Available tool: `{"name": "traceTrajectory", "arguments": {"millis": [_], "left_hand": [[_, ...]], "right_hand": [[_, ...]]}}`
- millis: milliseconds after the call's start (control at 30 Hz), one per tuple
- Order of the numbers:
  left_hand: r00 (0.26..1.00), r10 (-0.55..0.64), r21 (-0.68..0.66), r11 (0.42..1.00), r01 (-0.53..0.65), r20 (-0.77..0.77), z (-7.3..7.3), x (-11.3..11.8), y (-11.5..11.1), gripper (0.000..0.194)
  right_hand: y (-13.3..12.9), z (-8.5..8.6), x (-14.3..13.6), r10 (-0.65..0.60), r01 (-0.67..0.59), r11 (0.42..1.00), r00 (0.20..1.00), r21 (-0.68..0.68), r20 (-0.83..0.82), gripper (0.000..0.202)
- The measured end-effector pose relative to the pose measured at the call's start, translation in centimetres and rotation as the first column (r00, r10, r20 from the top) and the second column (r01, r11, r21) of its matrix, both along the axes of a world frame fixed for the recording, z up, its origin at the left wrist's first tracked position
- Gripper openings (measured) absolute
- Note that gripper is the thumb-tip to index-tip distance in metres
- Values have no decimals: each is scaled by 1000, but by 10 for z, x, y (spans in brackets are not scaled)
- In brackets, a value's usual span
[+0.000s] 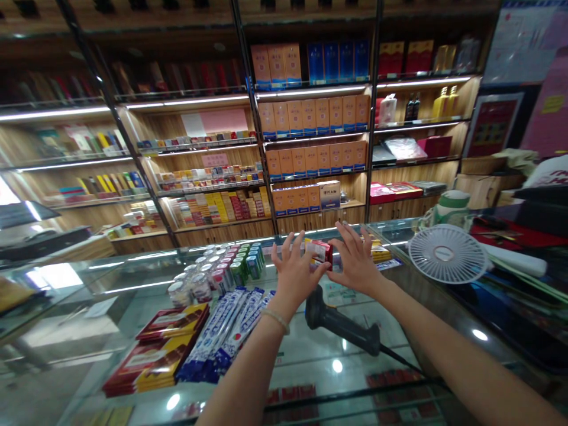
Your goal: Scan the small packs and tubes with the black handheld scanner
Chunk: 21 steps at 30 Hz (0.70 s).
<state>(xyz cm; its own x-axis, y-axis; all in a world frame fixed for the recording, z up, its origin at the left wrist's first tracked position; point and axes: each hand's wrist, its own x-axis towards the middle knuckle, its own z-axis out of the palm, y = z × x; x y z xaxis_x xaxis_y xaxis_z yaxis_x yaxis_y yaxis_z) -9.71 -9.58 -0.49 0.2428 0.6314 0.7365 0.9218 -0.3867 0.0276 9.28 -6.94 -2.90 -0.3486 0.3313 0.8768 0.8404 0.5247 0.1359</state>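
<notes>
A small red-and-yellow pack (327, 253) is held between both hands above the glass counter. My left hand (295, 275) grips it from the left, thumb at its lower edge and the other fingers spread. From the right, my right hand (357, 260) holds the same pack with thumb and forefinger, its other fingers raised. The pack's print is too blurred to read. Just below the hands lies a dark handheld barcode scanner (344, 327) on the glass, its cable trailing toward the right forearm.
Left on the counter (310, 370) are chocolate packs (155, 352), blue-and-white snack sticks (222, 331), and rows of tubs (199, 284) and green packs (239, 270). A white fan (446, 254) and a green-lidded jug (452, 204) stand right. Stocked shelves (317, 139) line the wall.
</notes>
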Motion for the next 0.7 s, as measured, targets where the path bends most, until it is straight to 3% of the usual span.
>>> {"name": "traceTrajectory", "arguments": {"millis": [167, 367, 700], "left_hand": [[999, -31, 1, 1000, 31, 28, 0, 7, -4, 16], [998, -11, 25, 1000, 10, 58, 1, 12, -6, 18], [991, 11, 35, 999, -16, 133, 6, 5, -3, 14]], "right_hand": [[-3, -2, -7, 50, -52, 997, 998, 66, 29, 50], [-5, -1, -10, 70, -75, 993, 996, 95, 53, 49], [14, -10, 9, -21, 21, 1000, 998, -1, 54, 62]]}}
